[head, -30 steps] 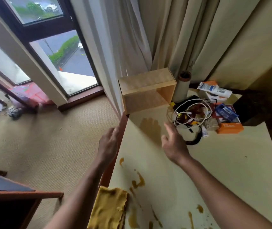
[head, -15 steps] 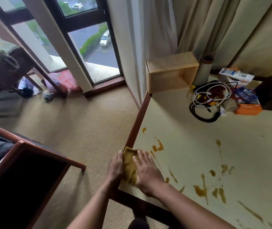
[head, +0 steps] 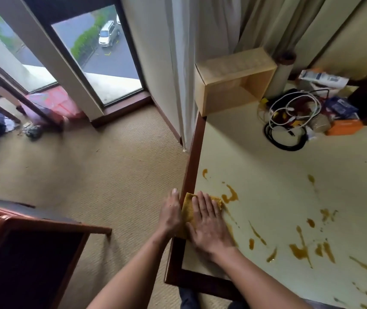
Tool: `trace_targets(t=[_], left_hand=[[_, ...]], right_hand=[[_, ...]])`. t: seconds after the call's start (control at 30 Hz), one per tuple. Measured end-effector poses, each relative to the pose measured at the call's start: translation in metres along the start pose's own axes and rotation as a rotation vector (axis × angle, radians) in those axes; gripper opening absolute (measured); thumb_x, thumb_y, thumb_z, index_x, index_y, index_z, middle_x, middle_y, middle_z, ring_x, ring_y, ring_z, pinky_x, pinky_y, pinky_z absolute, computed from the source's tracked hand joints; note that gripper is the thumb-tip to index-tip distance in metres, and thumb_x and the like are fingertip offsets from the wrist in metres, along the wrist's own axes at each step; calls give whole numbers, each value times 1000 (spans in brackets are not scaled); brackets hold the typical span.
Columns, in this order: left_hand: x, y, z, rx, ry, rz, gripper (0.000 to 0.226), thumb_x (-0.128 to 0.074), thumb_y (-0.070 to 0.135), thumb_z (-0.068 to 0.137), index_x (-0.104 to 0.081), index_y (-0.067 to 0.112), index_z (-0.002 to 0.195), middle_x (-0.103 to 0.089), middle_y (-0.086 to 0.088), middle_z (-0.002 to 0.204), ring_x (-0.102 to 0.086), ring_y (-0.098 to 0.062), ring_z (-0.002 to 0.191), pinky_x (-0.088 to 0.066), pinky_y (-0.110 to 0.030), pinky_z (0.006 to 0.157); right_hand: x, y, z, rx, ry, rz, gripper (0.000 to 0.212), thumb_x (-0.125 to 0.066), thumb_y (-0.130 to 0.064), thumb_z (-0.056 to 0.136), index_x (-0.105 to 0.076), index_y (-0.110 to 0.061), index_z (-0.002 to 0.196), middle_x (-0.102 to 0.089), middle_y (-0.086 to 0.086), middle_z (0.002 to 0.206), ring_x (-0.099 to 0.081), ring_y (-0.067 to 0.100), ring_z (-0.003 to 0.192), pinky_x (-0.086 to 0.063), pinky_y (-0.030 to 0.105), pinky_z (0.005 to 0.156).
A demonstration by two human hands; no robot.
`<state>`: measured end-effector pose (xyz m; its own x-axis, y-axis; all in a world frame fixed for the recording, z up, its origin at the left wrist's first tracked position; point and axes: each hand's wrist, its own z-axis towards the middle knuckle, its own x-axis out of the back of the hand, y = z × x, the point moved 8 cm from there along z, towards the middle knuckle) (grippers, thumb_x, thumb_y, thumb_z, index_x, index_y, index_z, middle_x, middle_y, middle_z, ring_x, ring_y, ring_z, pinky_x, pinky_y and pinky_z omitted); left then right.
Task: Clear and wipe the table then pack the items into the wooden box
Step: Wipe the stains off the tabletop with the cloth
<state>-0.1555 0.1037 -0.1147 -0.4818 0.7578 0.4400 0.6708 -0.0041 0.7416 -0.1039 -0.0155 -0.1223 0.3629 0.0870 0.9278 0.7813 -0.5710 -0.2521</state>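
Pressing yellow cloth (head: 188, 209): right hand (head: 209, 226) flat, left hand (head: 170, 216) alongside.

Yellow cloth (head: 188, 210): bunched, at left edge of cream tabletop (head: 278, 175), beside brown smears (head: 300, 250).
Wooden box (head: 233, 81): pale, on side, far left corner.
Cable tangle (head: 289, 114), orange carton (head: 343, 127): heaped right of box.

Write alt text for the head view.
The right hand presses a yellow cloth onto the table at its left edge, the left hand beside it, near brown spills. Farther back sit a wooden box, cables and an orange carton.
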Motion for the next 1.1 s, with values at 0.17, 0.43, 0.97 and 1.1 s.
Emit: trace_targets(t=[0.17, 0.43, 0.97, 1.1], left_hand=[[-19, 15, 34, -110, -5, 82, 52, -19, 31, 114, -25, 11, 161, -26, -10, 169, -22, -20, 155, -13, -31, 127], [-30, 15, 44, -116, 64, 96, 55, -26, 46, 111, -13, 38, 164, -23, 12, 169, -30, -13, 153, -23, -31, 121], [-22, 16, 51, -112, 109, 77, 50, -28, 38, 111, -26, 37, 162, -46, 2, 159, -49, -22, 141, -39, -33, 113], [-26, 16, 51, -97, 110, 102, 51, -28, 42, 110, -24, 40, 162, -53, -3, 154, -55, -29, 134, -43, -40, 109]], right_hand=[[22, 40, 58, -111, -32, 25, 80, -32, -51, 93, -26, -8, 160, -17, 20, 167, -17, 35, 156, -8, 49, 123], [99, 125, 199, -220, 56, 10, 68, -17, -54, 103, 4, -30, 163, 8, 15, 171, 6, 33, 158, 3, 49, 127], [9, 49, -20, -54, 35, -38, 69, -37, -50, 100, -20, -27, 163, -12, 15, 170, -15, 36, 156, -15, 52, 121], [17, 76, 1, -23, -11, -47, 68, -36, -52, 100, -20, -30, 163, -12, 13, 171, -14, 35, 157, -12, 51, 123]])
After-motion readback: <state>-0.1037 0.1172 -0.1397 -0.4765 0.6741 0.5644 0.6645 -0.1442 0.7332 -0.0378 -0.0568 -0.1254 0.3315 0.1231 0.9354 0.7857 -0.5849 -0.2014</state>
